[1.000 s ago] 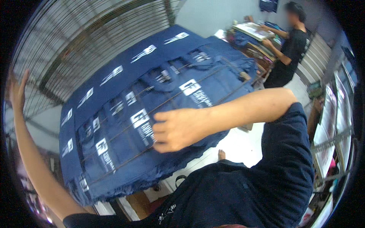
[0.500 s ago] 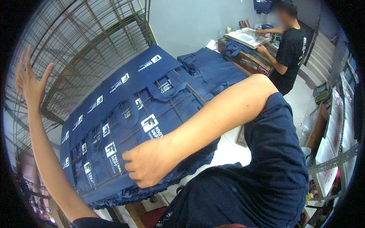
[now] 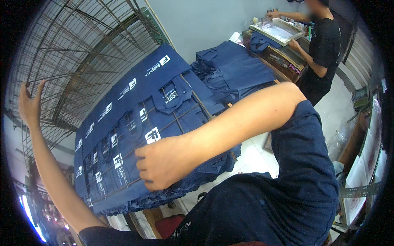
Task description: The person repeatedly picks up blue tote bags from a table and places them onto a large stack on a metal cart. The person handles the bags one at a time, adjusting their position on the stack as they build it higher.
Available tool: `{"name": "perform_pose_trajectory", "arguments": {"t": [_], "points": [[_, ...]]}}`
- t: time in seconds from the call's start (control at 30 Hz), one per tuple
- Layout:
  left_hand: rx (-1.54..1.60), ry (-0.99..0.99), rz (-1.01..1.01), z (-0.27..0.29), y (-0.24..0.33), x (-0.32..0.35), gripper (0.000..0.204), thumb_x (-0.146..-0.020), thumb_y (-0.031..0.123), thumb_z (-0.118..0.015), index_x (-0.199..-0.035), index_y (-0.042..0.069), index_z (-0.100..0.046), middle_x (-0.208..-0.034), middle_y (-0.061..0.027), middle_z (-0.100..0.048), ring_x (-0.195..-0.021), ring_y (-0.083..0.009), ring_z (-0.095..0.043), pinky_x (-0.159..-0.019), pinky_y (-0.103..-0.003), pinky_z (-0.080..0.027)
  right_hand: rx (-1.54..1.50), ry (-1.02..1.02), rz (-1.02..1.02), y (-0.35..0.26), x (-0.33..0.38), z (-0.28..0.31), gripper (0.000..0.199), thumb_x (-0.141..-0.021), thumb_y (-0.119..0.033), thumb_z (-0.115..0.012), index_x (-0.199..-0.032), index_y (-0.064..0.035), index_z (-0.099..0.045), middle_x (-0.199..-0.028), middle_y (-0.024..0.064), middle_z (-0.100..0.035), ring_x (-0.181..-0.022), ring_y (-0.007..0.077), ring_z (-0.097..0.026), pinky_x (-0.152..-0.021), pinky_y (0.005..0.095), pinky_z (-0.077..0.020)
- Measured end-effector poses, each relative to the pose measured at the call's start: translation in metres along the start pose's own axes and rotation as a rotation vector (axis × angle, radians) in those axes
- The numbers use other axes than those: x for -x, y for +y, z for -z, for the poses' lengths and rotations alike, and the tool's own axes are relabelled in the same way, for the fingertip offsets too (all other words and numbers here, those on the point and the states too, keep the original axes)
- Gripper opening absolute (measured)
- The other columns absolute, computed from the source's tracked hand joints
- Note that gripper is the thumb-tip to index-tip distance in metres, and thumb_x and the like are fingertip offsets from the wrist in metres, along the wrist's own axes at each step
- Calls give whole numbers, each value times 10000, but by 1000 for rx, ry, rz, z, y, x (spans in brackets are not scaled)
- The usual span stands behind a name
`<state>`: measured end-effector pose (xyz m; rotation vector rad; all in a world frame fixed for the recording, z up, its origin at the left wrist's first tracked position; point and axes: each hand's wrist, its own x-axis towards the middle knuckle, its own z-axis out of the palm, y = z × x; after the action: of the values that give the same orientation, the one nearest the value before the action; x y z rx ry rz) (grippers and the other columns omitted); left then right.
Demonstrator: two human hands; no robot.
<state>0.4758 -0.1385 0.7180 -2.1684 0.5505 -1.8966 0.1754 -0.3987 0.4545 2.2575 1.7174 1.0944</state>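
My left hand (image 3: 30, 107) is raised at the far left, its fingers bent around a wire of the upright wire racks (image 3: 82, 49); the thumb stands apart, and the exact grip is small in view. My right hand (image 3: 165, 163) is closed at the near edge of a lower wire rack (image 3: 177, 119), knuckles up, over the pile. That rack's bars run across navy fabric bags (image 3: 107, 137) with white prints. The bags lie in overlapping rows, several layers deep, handles showing. My right forearm hides part of them.
Another navy bag stack (image 3: 238, 67) lies beyond the rack. At the back right, a person (image 3: 324, 49) in dark clothes works at a bench with a framed printing screen (image 3: 277, 32). Clear plastic and white sheets (image 3: 361, 164) stand along the right. A red seat (image 3: 169, 224) is below.
My left hand's fingers have gone from spread and stretched to bent at the rack wires. My right hand stays closed. The view has shifted slightly, and the other person's hand has moved along the screen.
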Motion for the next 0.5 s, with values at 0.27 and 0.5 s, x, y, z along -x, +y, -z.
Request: {"name": "perform_pose_trajectory", "arguments": {"t": [0.27,0.5], "points": [[49,270,-78,31,7,6,668,-631,744,-680,-873,125,-622,-803,-54,-679,-682,-275,-652,-575,-385,-493,17,421,-423,27,77,57,234,-768,-149,-689,-993,-85,-689,-925,74,-669,-750,237,-638,-680,368,-512],[140,59,136,17,21,13,780,-489,743,-750,-890,88,-614,-850,-137,-611,-803,-305,-629,-703,-425,-503,-79,1973,-1633,-27,372,-23,337,-925,-212,-569,-1217,-45,-543,-1119,123,-605,-976,231,-578,-844,370,-475]]}}
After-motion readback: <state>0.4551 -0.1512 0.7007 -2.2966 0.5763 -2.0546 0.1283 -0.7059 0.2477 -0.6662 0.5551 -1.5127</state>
